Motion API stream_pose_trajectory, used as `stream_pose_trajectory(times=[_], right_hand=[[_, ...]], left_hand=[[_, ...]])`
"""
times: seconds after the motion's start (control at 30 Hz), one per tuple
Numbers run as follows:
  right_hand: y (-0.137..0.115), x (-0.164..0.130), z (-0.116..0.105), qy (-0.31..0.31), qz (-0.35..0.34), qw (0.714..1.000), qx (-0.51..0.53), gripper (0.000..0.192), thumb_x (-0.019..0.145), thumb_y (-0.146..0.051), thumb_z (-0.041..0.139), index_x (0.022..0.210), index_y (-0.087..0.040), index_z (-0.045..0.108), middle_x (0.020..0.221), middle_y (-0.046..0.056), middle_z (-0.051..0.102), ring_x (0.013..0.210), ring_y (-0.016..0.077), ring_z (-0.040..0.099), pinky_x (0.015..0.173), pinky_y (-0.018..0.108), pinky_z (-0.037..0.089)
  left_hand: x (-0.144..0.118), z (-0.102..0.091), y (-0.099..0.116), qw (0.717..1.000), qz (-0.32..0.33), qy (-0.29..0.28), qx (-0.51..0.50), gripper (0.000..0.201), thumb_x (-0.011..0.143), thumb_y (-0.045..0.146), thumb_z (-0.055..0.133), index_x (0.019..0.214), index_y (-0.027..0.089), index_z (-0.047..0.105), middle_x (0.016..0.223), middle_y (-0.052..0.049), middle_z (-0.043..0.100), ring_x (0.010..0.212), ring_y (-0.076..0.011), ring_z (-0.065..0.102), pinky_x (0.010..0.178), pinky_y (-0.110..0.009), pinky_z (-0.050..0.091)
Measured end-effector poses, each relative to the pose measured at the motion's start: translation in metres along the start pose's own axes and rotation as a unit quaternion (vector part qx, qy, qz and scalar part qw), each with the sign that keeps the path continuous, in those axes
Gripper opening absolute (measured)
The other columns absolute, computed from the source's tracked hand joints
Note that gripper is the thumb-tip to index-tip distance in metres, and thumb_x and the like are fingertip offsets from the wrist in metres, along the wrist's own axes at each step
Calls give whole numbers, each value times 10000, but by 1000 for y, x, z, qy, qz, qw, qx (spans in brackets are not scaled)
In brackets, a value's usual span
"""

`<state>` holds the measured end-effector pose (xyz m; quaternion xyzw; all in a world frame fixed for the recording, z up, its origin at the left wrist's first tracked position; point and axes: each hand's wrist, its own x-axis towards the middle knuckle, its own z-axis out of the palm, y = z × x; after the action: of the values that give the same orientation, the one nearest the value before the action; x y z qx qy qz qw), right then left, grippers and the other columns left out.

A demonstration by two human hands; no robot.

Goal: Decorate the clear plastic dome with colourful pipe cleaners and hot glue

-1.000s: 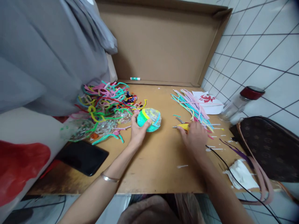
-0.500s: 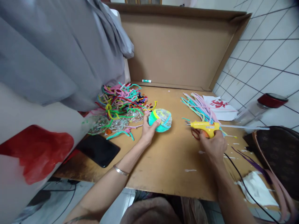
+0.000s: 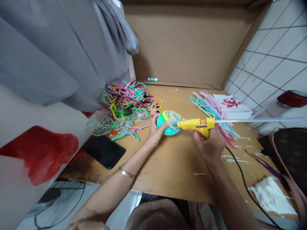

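1. Left hand (image 3: 155, 132), grip closed around clear plastic ball wrapped in teal and yellow pipe cleaners (image 3: 168, 122), resting on brown cardboard worktop (image 3: 168, 166).
2. Right hand (image 3: 209, 145), grip closed on yellow glue gun (image 3: 198, 124), nozzle touching ball.
3. Loose colourful pipe cleaners (image 3: 124, 102) just left.

A brown wooden table (image 3: 172, 166), flecked with white glue drips, carried a tangled heap of coloured pipe cleaners (image 3: 124, 102) at its back left and a straighter bundle of pastel pipe cleaners (image 3: 211, 108) at its back right beside a white paper with a red print (image 3: 230, 105). A black phone (image 3: 103, 151) lay near the front left edge, a crumpled white tissue (image 3: 271, 195) at the front right, and a small green-capped stick (image 3: 152, 79) against the cardboard at the back.
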<state>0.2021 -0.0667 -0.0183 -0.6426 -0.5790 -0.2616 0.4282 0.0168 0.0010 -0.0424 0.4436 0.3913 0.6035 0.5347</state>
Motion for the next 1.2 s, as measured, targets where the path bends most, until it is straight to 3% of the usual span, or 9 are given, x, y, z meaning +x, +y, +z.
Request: stream_pose_trajectory(times=[0.47, 0.73, 1.2], right_hand=[[5, -6, 0, -23, -9, 1000, -9, 114, 747, -322, 565, 790, -221, 536, 674, 11, 556, 613, 191, 538, 574, 293, 392], [7, -5, -2, 5, -41, 999, -11, 80, 736, -286, 561, 730, -225, 509, 611, -13, 512, 552, 170, 498, 554, 281, 384], [9, -4, -5, -29, -14, 999, 35, 117, 738, -290, 556, 827, -213, 562, 657, 0, 554, 578, 179, 517, 581, 297, 409]], left_hand=[[-3, 2, 4, 1000, 7, -8, 19, 622, 613, 426, 778, 1117, 202, 491, 1021, -40, 609, 927, -188, 593, 840, -311, 492], [-3, 2, 2, 999, 10, -13, 30, 618, 613, 427, 776, 1120, 205, 500, 1020, -43, 612, 938, -196, 594, 834, -312, 496], [-5, 3, 2, 999, 2, -24, 29, 632, 611, 444, 780, 1130, 215, 500, 1050, -46, 618, 972, -206, 598, 832, -313, 501]])
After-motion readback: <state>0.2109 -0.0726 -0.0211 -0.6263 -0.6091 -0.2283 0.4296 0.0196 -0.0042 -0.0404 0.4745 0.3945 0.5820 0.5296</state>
